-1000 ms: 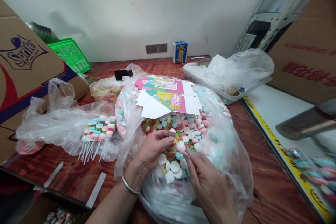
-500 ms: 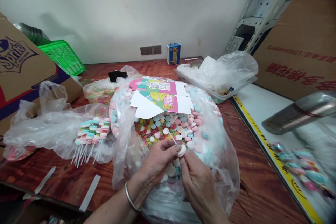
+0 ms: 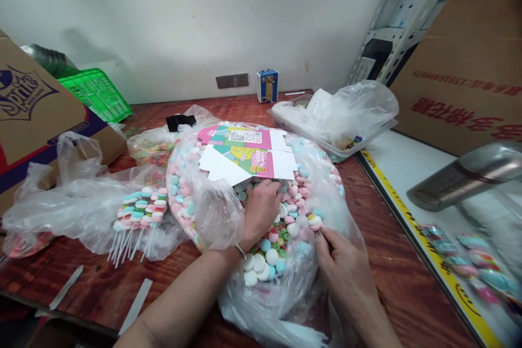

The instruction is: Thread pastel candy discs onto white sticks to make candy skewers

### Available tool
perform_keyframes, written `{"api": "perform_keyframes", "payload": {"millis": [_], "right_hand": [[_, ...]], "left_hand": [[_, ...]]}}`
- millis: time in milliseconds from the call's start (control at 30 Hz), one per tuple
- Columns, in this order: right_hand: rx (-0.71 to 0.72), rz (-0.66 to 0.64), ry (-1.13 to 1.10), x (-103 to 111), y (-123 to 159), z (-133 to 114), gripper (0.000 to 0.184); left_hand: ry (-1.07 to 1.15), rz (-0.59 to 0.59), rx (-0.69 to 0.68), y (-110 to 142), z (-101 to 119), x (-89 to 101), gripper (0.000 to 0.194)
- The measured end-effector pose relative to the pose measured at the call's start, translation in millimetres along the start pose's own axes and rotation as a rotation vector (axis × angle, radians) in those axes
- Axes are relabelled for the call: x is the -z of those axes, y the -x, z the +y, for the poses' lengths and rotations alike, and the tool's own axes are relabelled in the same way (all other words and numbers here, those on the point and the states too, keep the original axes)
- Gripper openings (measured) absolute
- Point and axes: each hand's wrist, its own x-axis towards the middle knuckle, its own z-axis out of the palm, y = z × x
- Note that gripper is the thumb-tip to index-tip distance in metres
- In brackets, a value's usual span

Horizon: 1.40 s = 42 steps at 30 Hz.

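Observation:
My right hand [image 3: 346, 261] pinches a candy skewer [image 3: 314, 221] with a white, yellow and pink stack at its top; the lower stick is hidden by my fingers. My left hand [image 3: 264, 207] reaches into the large round heap of loose candies [image 3: 299, 193], its fingers curled down beside the lower edge of a printed card [image 3: 253, 155]. The fingertips, and whatever they may hold, are hidden. Clear plastic [image 3: 220, 206] wraps around the heap. Below my left hand lie white and blue marshmallow discs [image 3: 261, 263] and small coloured rings [image 3: 281, 231].
Finished-looking candy skewers [image 3: 141, 209] lie on plastic at the left. Behind are a bag of rings [image 3: 149, 144], a green basket [image 3: 98, 92] and a Sprite carton [image 3: 36, 103]. A clear tub [image 3: 338, 125], steel flask [image 3: 460, 174] and wrapped candies [image 3: 468, 258] stand right.
My hands have moved apart. The left went up into the candies near the card; the right moved rightward with the skewer, which now shows yellow and pink pieces.

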Motion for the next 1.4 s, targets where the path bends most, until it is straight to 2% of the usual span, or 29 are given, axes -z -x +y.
{"api": "perform_keyframes", "payload": {"millis": [133, 433, 600, 700, 767, 867, 1100, 1300, 1400], "right_hand": [[0.005, -0.011, 0.007, -3, 0, -1, 0.037], [0.008, -0.071, 0.020, -6, -4, -5, 0.037], [0.017, -0.078, -0.008, -12, -5, -9, 0.038], [0.013, -0.067, -0.022, -13, -3, -7, 0.039], [0.009, -0.060, -0.026, -14, -3, -5, 0.038], [0.004, -0.057, -0.028, -15, -3, -3, 0.036], [0.000, -0.052, -0.046, -16, -2, -1, 0.037], [0.005, -0.049, -0.067, -17, -1, -1, 0.040], [0.010, -0.044, -0.076, -18, -1, 1, 0.040]], "left_hand": [[-0.118, 0.019, 0.002, -1, 0, -10.0, 0.012], [0.024, 0.166, 0.110, 18, -15, 1.8, 0.010], [-0.086, 0.049, -0.002, 18, -14, 0.8, 0.011], [-0.136, -0.003, -0.005, 17, -11, 0.8, 0.008], [-0.146, -0.007, 0.004, 17, -11, 0.3, 0.003], [-0.150, -0.019, 0.015, 14, -15, -2.0, 0.012], [-0.074, -0.011, -0.067, 5, -16, -5.4, 0.016], [-0.110, -0.004, -0.020, 2, -18, -8.4, 0.012], [-0.144, -0.028, 0.020, -2, -20, -8.4, 0.023]]}}
